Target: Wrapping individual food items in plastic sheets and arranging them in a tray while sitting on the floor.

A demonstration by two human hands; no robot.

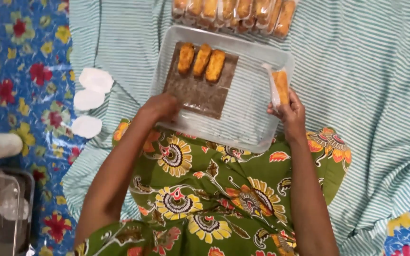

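Your left hand (160,106) rests at the tray's (257,132) 8 o'clock edge, fingers curled down onto the near-left corner of the brown paper sheet (200,92); exact finger config cannot be read from this angle. Your right hand (290,111) sits at the tray's 3 o'clock rim, thumb and fingers pinching a clear wrapper w/ one fried roll (280,87) inside, roll upright, pointing to 12 o'clock. Three unwrapped rolls (201,60) lie side by side on the sheet's far end, approx. 11 o'clock of tray centre. Row of wrapped rolls (236,12) lies just beyond the tray at 12 o'clock. Tray sits on a striped cloth (371,80). Three white discs (90,99) lie at 9 o'clock, well apart from the tray.
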